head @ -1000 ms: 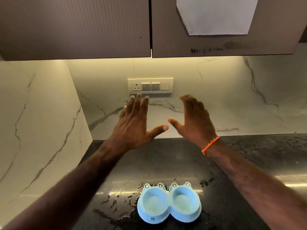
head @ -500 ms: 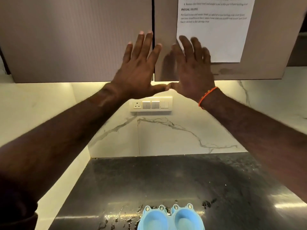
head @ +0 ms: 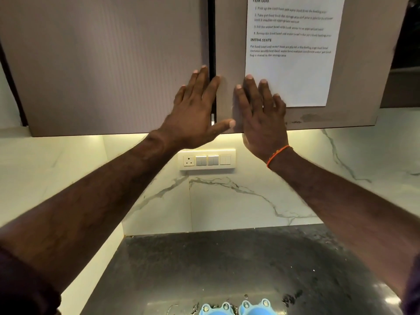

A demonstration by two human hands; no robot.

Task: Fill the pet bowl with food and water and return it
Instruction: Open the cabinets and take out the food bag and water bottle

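Observation:
The light blue double pet bowl [head: 236,309] sits on the black countertop [head: 227,264] at the bottom edge of the head view; only its far rim shows. My left hand [head: 195,110] is raised with straight, spread fingers in front of the left cabinet door [head: 109,64], its fingertips at the gap between the doors. My right hand [head: 261,114] is raised beside it, fingers straight, in front of the right cabinet door [head: 229,42] near the paper's lower left corner. Neither hand holds anything.
A printed task sheet [head: 293,53] is taped on the right cabinet door. A switch and socket panel [head: 206,159] sits on the marble back wall under the cabinets. Water drops lie on the countertop around the bowl. A marble side wall [head: 45,178] stands at left.
Both hands rose from counter height in front of the wall up to the cabinet doors. The view tilted upward, so the bowl slid to the bottom edge.

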